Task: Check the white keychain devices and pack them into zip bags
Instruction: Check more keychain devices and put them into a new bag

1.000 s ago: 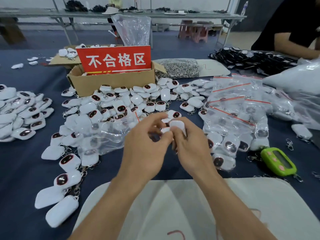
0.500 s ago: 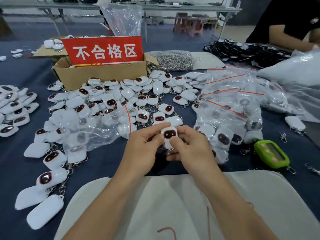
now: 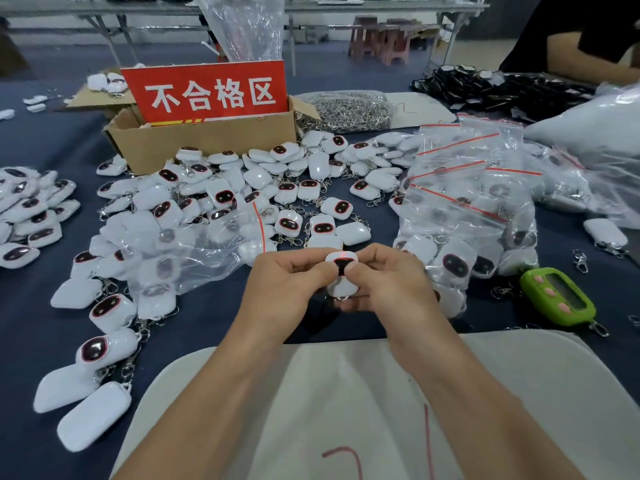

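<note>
Since the earlier frame, the two hands have come lower and nearer to the person, and the white keychain device (image 3: 342, 288) between them is turned so that its dark face looks up at the camera. Before, mostly its white back showed. A small red light now glows at the top edge of the device, which I take as a sign that the check is under way and that this unit responds.

The counter (image 3: 31, 327), covered in dark blue cloth, carries everything. In its middle lies a wide heap of loose devices (image 3: 221, 195), many with the dark face up. To the right is a stack of filled zip bags (image 3: 460, 209) with red seal lines, and on the left one open bag (image 3: 180, 258) lies partly over the heap with some devices inside. Behind the heap stands a cardboard box (image 3: 207, 147) with a red sign (image 3: 207, 93). A green gadget (image 3: 557, 296) lies near the right edge.

The left hand (image 3: 280, 289) and the right hand (image 3: 391, 285) hold the device together, above the counter and just in front of the heap. The fingers (image 3: 304, 261) are curled around its sides, and both thumbs press on the dark face.

If the light means a pass, the next step is probably to put this unit into the open bag on the left; otherwise it belongs in the box. Packing is clearly only partly done.
</note>
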Available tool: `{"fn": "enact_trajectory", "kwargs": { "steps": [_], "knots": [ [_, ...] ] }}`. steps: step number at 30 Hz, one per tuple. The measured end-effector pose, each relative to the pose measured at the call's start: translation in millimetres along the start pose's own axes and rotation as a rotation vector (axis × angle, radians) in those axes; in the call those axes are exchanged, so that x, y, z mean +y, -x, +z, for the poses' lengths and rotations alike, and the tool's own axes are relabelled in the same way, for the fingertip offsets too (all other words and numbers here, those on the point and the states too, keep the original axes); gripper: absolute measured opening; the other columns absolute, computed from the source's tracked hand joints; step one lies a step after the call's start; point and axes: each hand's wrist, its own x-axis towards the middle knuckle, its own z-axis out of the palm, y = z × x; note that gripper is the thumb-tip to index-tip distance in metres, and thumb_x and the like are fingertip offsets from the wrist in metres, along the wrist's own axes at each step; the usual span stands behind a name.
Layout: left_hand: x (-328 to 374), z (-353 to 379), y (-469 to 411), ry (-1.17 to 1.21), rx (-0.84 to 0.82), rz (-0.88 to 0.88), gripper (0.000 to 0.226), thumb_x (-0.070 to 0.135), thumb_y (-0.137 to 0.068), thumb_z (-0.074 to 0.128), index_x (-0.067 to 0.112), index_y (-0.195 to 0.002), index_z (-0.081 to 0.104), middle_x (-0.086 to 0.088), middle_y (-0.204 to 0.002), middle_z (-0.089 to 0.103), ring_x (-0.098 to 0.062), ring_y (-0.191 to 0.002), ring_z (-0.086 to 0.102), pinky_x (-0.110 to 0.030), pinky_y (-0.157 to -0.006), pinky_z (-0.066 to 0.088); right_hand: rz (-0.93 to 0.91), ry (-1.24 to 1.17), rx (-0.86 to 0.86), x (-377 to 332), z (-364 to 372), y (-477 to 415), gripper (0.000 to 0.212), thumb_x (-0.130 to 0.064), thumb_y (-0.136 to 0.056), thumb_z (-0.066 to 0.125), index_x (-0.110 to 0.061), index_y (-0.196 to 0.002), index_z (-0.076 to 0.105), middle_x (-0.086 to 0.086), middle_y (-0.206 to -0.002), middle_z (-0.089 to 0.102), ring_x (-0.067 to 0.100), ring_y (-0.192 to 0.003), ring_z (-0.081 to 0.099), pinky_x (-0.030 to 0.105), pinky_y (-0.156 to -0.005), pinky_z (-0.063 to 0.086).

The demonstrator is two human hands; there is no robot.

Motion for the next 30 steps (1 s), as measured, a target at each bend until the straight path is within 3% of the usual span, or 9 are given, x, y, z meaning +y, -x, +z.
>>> {"fn": "enact_trajectory", "kwargs": {
  "steps": [4, 9, 11, 13, 16, 19, 25, 27, 30],
  "knots": [
    [-1, 3, 0, -0.018, 0.045, -0.013, 0.022, 0.015, -0.090, 0.072, 0.033, -0.094, 0.084, -0.001, -0.080, 0.078, -0.008, -0.069, 0.061, -0.027, -0.074, 0.052, -0.037, 0.042, 0.019, 3, 3, -2, 0.016, -0.007, -0.096, 0.064, -0.012, -0.083, 0.072, 0.008, -0.080, 0.075, 0.016, -0.056, 0.066, 0.047, -0.073, 0.064],
    [-3, 6, -2, -0.059, 0.113, -0.040, 0.020, 0.020, -0.091, 0.074, 0.038, -0.089, 0.083, -0.005, -0.081, 0.079, -0.011, -0.071, 0.061, -0.028, -0.074, 0.051, -0.061, 0.094, 0.052, 4, 7, -1, 0.018, -0.009, -0.097, 0.061, -0.015, -0.085, 0.073, 0.001, -0.076, 0.075, 0.015, -0.053, 0.068, 0.048, -0.071, 0.064],
    [-5, 5, -3, -0.108, 0.165, -0.030, 0.019, 0.024, -0.087, 0.076, 0.042, -0.084, 0.083, 0.006, -0.067, 0.073, -0.006, -0.060, 0.055, -0.018, -0.061, 0.047, -0.062, 0.101, 0.040, 5, 8, -1, 0.018, -0.007, -0.097, 0.060, -0.015, -0.086, 0.073, 0.004, -0.078, 0.076, 0.018, -0.056, 0.070, 0.047, -0.070, 0.064],
    [-7, 2, -4, -0.161, 0.200, -0.017, 0.017, 0.027, -0.084, 0.079, 0.044, -0.081, 0.082, 0.011, -0.057, 0.065, -0.006, -0.051, 0.048, -0.017, -0.053, 0.045, -0.059, 0.113, 0.012, 7, 10, 0, 0.023, -0.001, -0.095, 0.058, -0.016, -0.088, 0.073, 0.003, -0.077, 0.076, 0.018, -0.060, 0.072, 0.044, -0.069, 0.064],
    [-8, -1, -5, -0.184, 0.175, -0.009, 0.016, 0.027, -0.086, 0.080, 0.043, -0.084, 0.082, 0.009, -0.068, 0.075, -0.008, -0.058, 0.062, -0.026, -0.064, 0.057, -0.059, 0.120, -0.006, 7, 11, 1, 0.029, 0.006, -0.091, 0.058, -0.019, -0.091, 0.074, -0.001, -0.074, 0.075, 0.015, -0.068, 0.075, 0.035, -0.066, 0.063],
    [-6, -2, -5, -0.149, 0.155, -0.024, 0.015, 0.024, -0.089, 0.078, 0.038, -0.087, 0.083, 0.005, -0.072, 0.077, -0.004, -0.059, 0.064, -0.019, -0.064, 0.056, -0.087, 0.182, 0.016, 6, 12, -2, 0.028, 0.006, -0.088, 0.061, -0.018, -0.096, 0.073, 0.001, -0.077, 0.076, 0.019, -0.066, 0.075, 0.037, -0.066, 0.063],
    [-4, 0, -3, -0.078, 0.123, -0.011, 0.012, 0.022, -0.089, 0.080, 0.033, -0.091, 0.084, -0.002, -0.082, 0.080, -0.020, -0.074, 0.075, -0.049, -0.086, 0.062, -0.162, 0.228, 0.047, 4, 11, -1, 0.033, 0.008, -0.085, 0.059, -0.023, -0.088, 0.070, -0.005, -0.066, 0.072, 0.008, -0.050, 0.061, 0.022, -0.053, 0.050],
    [-4, 1, -3, -0.081, 0.119, 0.013, 0.014, 0.020, -0.089, 0.079, 0.033, -0.092, 0.084, -0.001, -0.083, 0.080, -0.020, -0.075, 0.075, -0.048, -0.086, 0.062, -0.177, 0.244, 0.058, 4, 10, -1, 0.033, 0.006, -0.085, 0.060, -0.025, -0.088, 0.070, -0.005, -0.069, 0.073, 0.009, -0.052, 0.062, 0.028, -0.056, 0.053],
    [-4, 1, -4, -0.098, 0.147, 0.044, 0.016, 0.020, -0.090, 0.078, 0.036, -0.091, 0.083, 0.005, -0.083, 0.080, -0.007, -0.073, 0.072, -0.029, -0.078, 0.060, -0.220, 0.249, 0.081, 4, 10, 0, 0.029, 0.002, -0.087, 0.062, -0.025, -0.092, 0.072, -0.003, -0.074, 0.075, 0.014, -0.059, 0.067, 0.038, -0.062, 0.059]
  ]
}}
